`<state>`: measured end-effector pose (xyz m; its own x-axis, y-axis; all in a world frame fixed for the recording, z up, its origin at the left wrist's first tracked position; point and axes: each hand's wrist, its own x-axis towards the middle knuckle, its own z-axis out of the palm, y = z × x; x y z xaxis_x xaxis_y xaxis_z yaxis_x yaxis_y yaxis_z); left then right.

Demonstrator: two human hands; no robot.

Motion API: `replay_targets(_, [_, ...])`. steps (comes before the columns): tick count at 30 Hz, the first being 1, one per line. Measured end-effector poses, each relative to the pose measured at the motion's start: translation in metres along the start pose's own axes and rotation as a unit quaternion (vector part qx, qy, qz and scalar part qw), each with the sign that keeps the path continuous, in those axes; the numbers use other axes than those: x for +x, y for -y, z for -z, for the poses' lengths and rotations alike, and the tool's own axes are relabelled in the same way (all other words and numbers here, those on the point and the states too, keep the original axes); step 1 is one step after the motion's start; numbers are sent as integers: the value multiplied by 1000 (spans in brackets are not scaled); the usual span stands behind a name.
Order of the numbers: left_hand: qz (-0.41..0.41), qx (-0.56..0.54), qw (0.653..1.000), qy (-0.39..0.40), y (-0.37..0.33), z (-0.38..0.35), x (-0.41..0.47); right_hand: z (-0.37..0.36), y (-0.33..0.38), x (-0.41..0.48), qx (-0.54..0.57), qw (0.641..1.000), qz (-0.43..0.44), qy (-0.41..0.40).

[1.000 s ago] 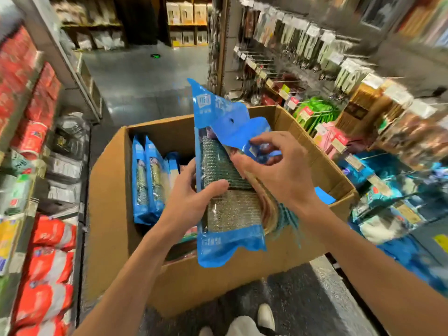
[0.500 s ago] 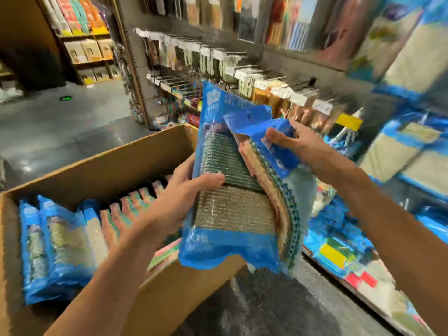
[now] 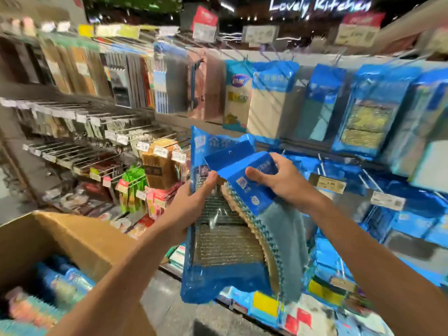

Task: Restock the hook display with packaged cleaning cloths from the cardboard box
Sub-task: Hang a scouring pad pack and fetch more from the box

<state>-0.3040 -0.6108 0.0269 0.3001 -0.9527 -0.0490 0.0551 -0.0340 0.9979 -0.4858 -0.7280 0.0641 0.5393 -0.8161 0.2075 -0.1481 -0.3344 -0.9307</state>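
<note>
A blue pack of scouring cloths is held upright in front of the hook display. My left hand grips its left edge, thumb on the front. Beside it, my right hand pinches the blue card header of a second bundle of coloured cloths, which fans out to the right of the first pack. The cardboard box sits at lower left, with more blue packs inside it.
Blue cloth packs hang on the upper hooks to the right, with price tags on the hook ends below. Further left, metal hooks carry chopsticks and small kitchen goods. Grey floor lies under the packs.
My view has swung up and right from the box toward the display. Both hands have carried the two packs higher, toward the hooks, and the box has dropped to the lower left.
</note>
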Motion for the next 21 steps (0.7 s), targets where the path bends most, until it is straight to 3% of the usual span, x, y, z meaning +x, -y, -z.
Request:
replay_targets(6, [-70, -21, 997, -17, -28, -46, 72, 88, -13, 26, 29, 998, -25, -43])
replay_targets(9, [-121, -20, 992, 24, -41, -57, 107, 122, -18, 35, 60, 991, -34, -112])
replay_targets(13, [-114, -30, 989, 91, -51, -66, 164, 158, -27, 44, 73, 972, -40, -218])
replay_targets(21, [-192, 26, 980, 40, -70, -98, 258, 193, -45, 60, 66, 935, -15, -347])
